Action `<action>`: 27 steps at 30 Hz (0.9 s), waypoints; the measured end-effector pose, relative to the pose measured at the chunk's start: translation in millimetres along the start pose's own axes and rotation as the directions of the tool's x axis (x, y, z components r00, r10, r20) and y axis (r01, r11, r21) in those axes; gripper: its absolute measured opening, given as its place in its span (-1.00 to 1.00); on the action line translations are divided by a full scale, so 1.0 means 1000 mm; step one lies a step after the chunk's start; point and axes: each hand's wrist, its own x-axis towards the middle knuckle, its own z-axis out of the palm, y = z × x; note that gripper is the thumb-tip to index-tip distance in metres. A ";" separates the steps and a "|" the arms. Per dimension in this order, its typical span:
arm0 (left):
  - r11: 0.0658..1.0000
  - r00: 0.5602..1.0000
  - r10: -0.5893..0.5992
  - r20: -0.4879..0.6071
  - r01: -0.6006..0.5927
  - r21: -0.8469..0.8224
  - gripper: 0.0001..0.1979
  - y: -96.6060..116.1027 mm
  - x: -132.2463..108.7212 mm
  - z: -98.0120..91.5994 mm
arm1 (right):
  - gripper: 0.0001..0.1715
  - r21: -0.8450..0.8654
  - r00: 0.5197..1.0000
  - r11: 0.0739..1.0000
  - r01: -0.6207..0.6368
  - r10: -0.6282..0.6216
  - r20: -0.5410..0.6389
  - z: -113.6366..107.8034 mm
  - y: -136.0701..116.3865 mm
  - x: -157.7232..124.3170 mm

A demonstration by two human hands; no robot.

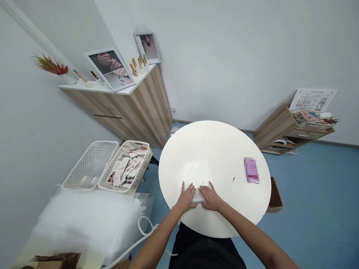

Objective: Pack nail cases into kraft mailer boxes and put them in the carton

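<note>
Plastic wrap [197,176], clear and thin, lies on the round white counter [218,147], stretching lengthwise away from the person. Left grip [186,198] and right grip [211,198] rest flat and open on its near end, holding it down without closing. Off the counter, a lattice basket [126,183] holds paper cards [126,168], just beside a second basket [89,165].
</note>
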 end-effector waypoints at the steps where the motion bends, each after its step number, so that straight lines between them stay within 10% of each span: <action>1: 0.999 0.999 -0.010 0.034 0.012 -0.033 -0.40 -0.002 0.001 -0.004 | -0.24 0.021 1.000 1.000 -0.006 0.005 0.018 -0.004 0.000 0.000; 8: 0.940 0.928 -0.249 0.277 0.300 -0.162 -0.58 -0.019 0.036 -0.043 | -0.65 0.118 0.989 0.982 -0.150 0.149 0.015 -0.029 0.010 0.026; 18: 0.886 0.885 -0.454 -0.102 0.437 -0.154 -0.62 -0.026 0.032 -0.017 | -0.66 0.151 0.944 0.937 -0.316 0.327 -0.053 -0.027 0.027 0.068; 22: 0.932 0.919 -0.313 -0.238 0.346 0.110 -0.35 -0.008 0.028 -0.008 | -0.60 0.082 0.936 0.935 -0.345 0.349 -0.041 -0.023 0.033 0.079; 27: 0.958 0.983 -0.132 -0.128 0.159 0.236 -0.28 0.009 0.019 0.014 | -0.51 0.040 0.920 0.928 -0.371 0.374 -0.116 -0.011 0.032 0.081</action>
